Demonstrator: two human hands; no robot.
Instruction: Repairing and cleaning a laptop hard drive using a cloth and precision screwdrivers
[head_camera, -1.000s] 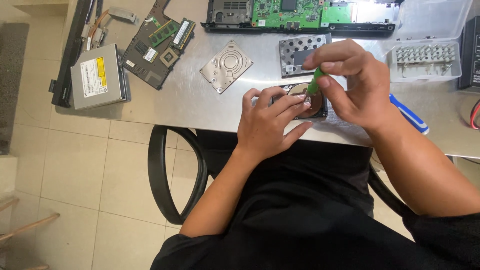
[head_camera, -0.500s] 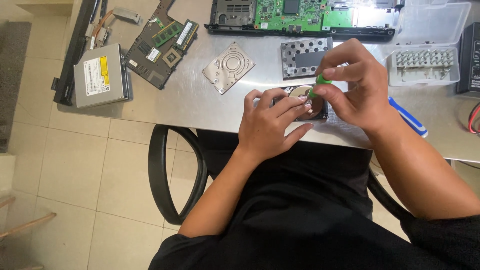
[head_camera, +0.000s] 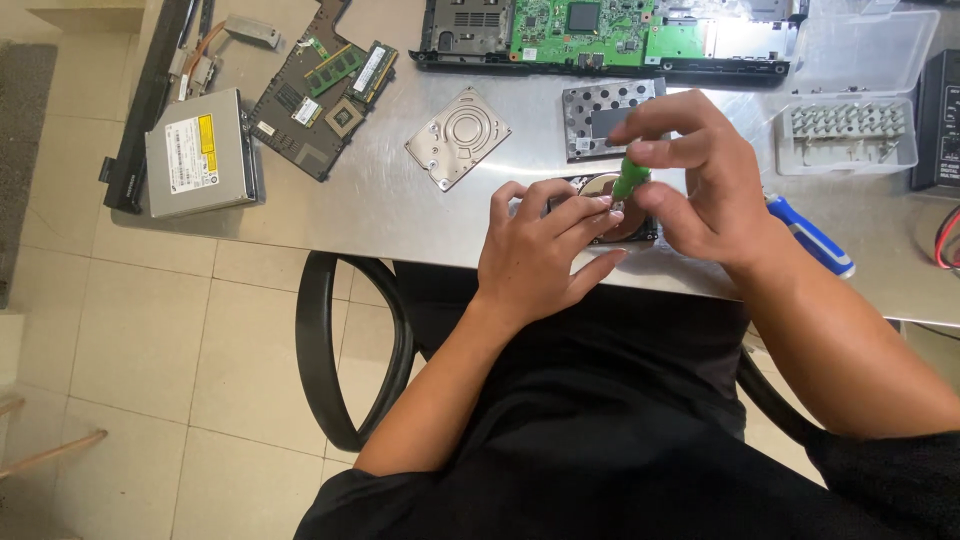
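An opened hard drive (head_camera: 612, 206) with its shiny platter showing lies near the front edge of the metal table (head_camera: 380, 205). My left hand (head_camera: 545, 250) rests on the drive and pins it down with its fingertips. My right hand (head_camera: 700, 175) grips a small green-handled screwdriver (head_camera: 631, 180), held upright with its tip on the drive. Both hands hide most of the drive. The drive's removed silver lid (head_camera: 458, 137) lies to the left, and a perforated metal plate (head_camera: 610, 118) lies just behind the hands.
A blue-handled screwdriver (head_camera: 812, 238) lies right of my right hand. A clear bit case (head_camera: 848, 135) stands at the back right, a green laptop board (head_camera: 600, 30) along the back, a dark circuit board (head_camera: 325, 95) and optical drive (head_camera: 198, 152) at left. A black chair ring (head_camera: 320, 350) is below.
My right hand with the green screwdriver has shifted slightly over the drive; my left hand has stayed on it. The view has moved a little.
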